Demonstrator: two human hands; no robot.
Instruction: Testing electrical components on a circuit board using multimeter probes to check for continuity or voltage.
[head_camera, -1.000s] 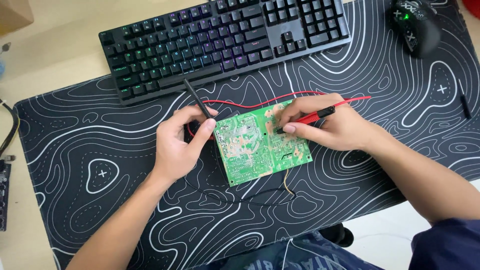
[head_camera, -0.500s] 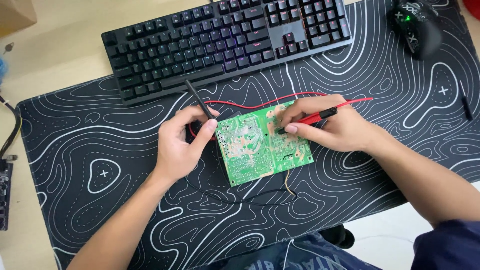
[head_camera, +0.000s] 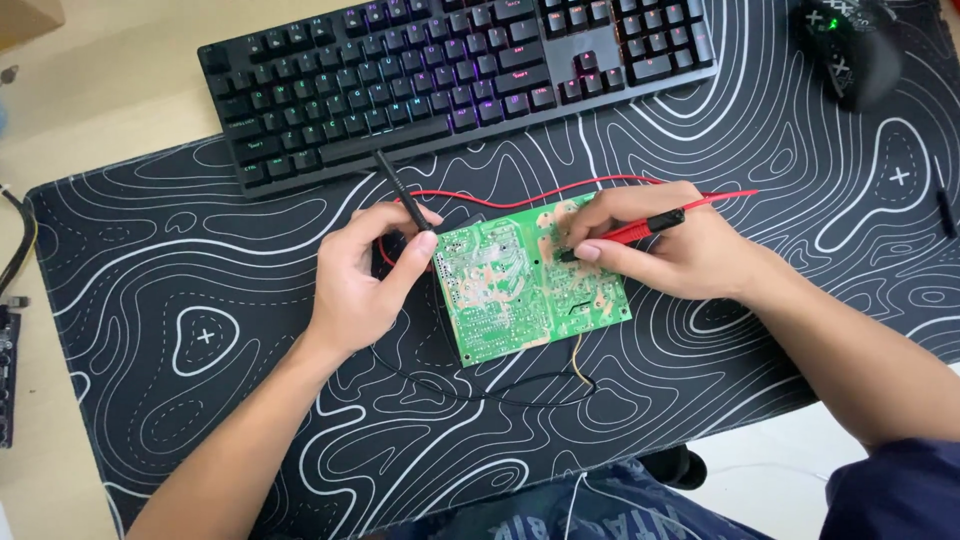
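Green circuit board (head_camera: 530, 280), red probe (head_camera: 640, 230), black probe (head_camera: 400, 195)

Red probe (head_camera: 640, 230) in the right hand (head_camera: 680, 255) now slightly lower on the green circuit board (head_camera: 510, 290), little else different.

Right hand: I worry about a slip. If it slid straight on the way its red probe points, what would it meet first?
Likely the green circuit board, then the left hand beyond it; the right hand already rests on the board.

No screens, labels or signs around black backlit keyboard (head_camera: 460, 75). Only package-ish thing: corner of tan cardboard box (head_camera: 28, 18), far left of keyboard, cut off by frame edge, plain brown.
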